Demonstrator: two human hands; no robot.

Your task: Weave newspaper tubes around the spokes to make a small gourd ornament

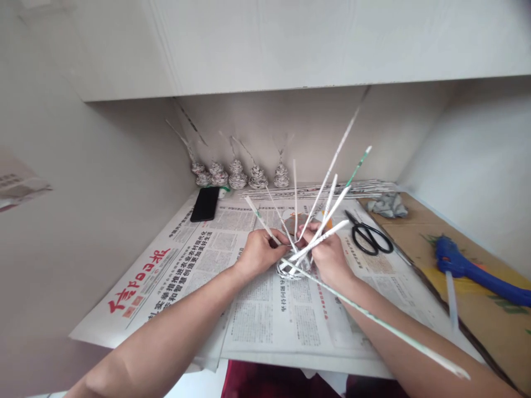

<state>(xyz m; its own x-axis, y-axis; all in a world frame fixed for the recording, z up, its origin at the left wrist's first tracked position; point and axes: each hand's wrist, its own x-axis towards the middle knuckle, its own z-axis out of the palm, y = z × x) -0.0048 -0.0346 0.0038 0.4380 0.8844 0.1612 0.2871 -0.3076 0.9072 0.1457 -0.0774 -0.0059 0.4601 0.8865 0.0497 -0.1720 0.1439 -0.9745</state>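
A small woven piece of rolled newspaper (295,271) sits between my hands over the newspaper sheets, with several long paper sticks (327,239) fanning up and out of it. My left hand (262,251) is closed on its left side, thumb and fingers pinching a paper stick near the rim. On the right, my right hand (327,254) is closed too, its fingers around the sticks at the weave's upper edge. One long paper stick (373,318) slants down over my right forearm. The fingertips of my right hand are partly hidden behind the sticks.
Newspaper sheets (199,265) cover the table. Black scissors (369,235) lie right of my hands, and a blue glue gun (468,271) rests on cardboard (427,232). Behind are a phone (205,203), several woven gourd shapes (238,174) and a bundle of paper sticks (365,189). A white panel (307,50) overhangs.
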